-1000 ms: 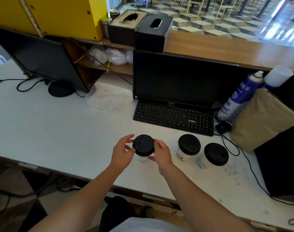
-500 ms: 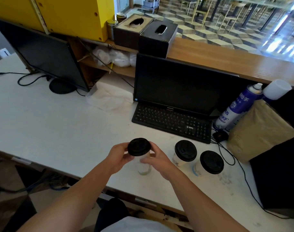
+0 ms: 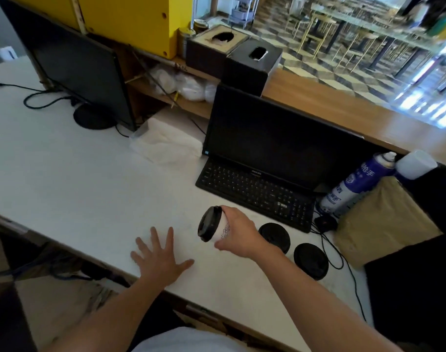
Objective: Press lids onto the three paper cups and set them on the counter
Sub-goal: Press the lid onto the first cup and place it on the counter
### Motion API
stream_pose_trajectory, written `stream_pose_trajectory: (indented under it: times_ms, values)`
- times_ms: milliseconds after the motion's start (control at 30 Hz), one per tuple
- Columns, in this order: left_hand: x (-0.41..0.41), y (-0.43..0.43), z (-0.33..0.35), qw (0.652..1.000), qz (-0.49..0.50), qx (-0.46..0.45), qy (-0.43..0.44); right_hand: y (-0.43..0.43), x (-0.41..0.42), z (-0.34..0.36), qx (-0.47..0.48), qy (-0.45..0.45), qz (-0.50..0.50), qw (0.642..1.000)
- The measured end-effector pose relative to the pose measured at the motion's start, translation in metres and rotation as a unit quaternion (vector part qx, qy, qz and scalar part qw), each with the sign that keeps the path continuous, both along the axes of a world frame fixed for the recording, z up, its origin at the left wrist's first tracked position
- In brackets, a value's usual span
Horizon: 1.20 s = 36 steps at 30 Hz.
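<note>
Since half a second ago, when both hands held the lidded cup upright, the left hand [image 3: 158, 260] has let go and now lies flat on the white tabletop [image 3: 64, 179], palm down, fingers spread and holding nothing, near the front edge. At far left a dark monitor [image 3: 74, 72] stands on a round base, its cable trailing over the tabletop, with a yellow cabinet [image 3: 130, 19] behind it. Farther right, a crumpled white tissue sheet [image 3: 166, 143] lies between the two screens. Just to the right of the open left hand, the right hand [image 3: 239, 235] is closed around a white paper cup [image 3: 223, 229], gripping its side wall; the cup is raised above the tabletop and tilted steeply, so that its black lid [image 3: 208, 226] faces left toward the other hand. Whether the lid is fully seated cannot be told. Behind the hands a second black monitor [image 3: 272, 143] stands over a black keyboard [image 3: 255, 191], and two dark tissue boxes [image 3: 232, 57] sit on the wooden ledge above. Right of the held cup, two further cups, seen mostly as black lids [image 3: 275, 237] [image 3: 311, 260], stand on the tabletop just beside one another, between the right forearm and the keyboard's near corner. At far right, a blue and white spray can [image 3: 356, 186] leans beside a brown paper bag [image 3: 384, 219], with black cables running past the cups.
</note>
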<state>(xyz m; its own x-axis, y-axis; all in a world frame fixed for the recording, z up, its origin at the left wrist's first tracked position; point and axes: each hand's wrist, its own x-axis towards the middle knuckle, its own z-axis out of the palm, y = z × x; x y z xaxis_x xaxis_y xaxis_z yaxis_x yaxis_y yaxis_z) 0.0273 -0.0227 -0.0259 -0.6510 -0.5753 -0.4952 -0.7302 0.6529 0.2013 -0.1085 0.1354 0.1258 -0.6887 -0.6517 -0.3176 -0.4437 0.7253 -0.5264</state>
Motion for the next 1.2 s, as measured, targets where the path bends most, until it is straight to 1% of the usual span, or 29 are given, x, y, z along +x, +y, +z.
stream_pose_trajectory:
  times_ms: [100, 167, 267, 333, 400, 433, 667, 700, 733, 800, 833, 900, 933, 967, 1000, 1067, 1133, 1200]
  values:
    - [0.007, 0.001, -0.014, 0.999, -0.01, 0.018, -0.027, -0.005, -0.009, 0.018, 0.071, 0.107, 0.083, 0.988]
    - [0.005, 0.0, -0.015, 0.999, -0.012, 0.028, -0.032, -0.01, -0.015, 0.026, 0.114, 0.199, 0.137, 0.964]
    - [0.0, -0.003, -0.012, 0.998, -0.01, 0.046, -0.046, -0.021, -0.019, 0.036, 0.195, 0.343, 0.209, 0.895]
    - [0.0, -0.005, -0.01, 0.997, -0.003, 0.056, -0.053, -0.03, -0.02, 0.038, 0.248, 0.399, 0.257, 0.845]
    - [0.0, -0.006, -0.009, 0.996, 0.0, 0.067, -0.064, -0.037, -0.018, 0.037, 0.303, 0.428, 0.301, 0.797]
    - [0.0, -0.006, -0.008, 0.995, 0.001, 0.072, -0.068, -0.04, -0.018, 0.035, 0.322, 0.434, 0.311, 0.782]
    - [0.001, -0.006, -0.006, 0.992, -0.016, 0.078, -0.101, -0.049, -0.013, 0.023, 0.404, 0.42, 0.325, 0.745]
    - [0.001, -0.007, -0.006, 0.991, -0.016, 0.08, -0.103, -0.049, -0.013, 0.026, 0.406, 0.407, 0.325, 0.751]
    - [0.001, -0.007, -0.006, 0.991, -0.015, 0.082, -0.106, -0.049, -0.015, 0.031, 0.397, 0.389, 0.324, 0.765]
    - [0.0, -0.006, -0.005, 0.991, -0.014, 0.084, -0.107, -0.049, -0.023, 0.049, 0.348, 0.336, 0.313, 0.817]
    - [0.0, -0.006, -0.005, 0.991, -0.014, 0.084, -0.106, -0.049, -0.029, 0.062, 0.309, 0.288, 0.299, 0.856]
    - [-0.002, -0.007, -0.005, 0.991, -0.01, 0.084, -0.106, -0.044, -0.043, 0.091, 0.197, 0.132, 0.231, 0.944]
    - [-0.003, -0.008, -0.004, 0.991, -0.007, 0.084, -0.108, -0.04, -0.049, 0.105, 0.131, 0.052, 0.191, 0.972]
    - [-0.004, -0.008, -0.004, 0.99, -0.007, 0.084, -0.11, -0.035, -0.054, 0.117, 0.066, -0.009, 0.157, 0.985]
    - [-0.005, -0.008, -0.003, 0.99, -0.007, 0.084, -0.115, -0.03, -0.057, 0.125, 0.01, -0.047, 0.13, 0.99]
    - [-0.008, -0.008, -0.003, 0.989, -0.011, 0.079, -0.122, -0.019, -0.062, 0.131, -0.084, -0.086, 0.08, 0.99]
    - [-0.01, -0.008, -0.003, 0.989, -0.019, 0.072, -0.13, -0.011, -0.064, 0.127, -0.166, -0.116, 0.032, 0.979]
    - [-0.011, -0.008, -0.003, 0.989, -0.026, 0.061, -0.134, -0.003, -0.065, 0.115, -0.242, -0.153, -0.012, 0.958]
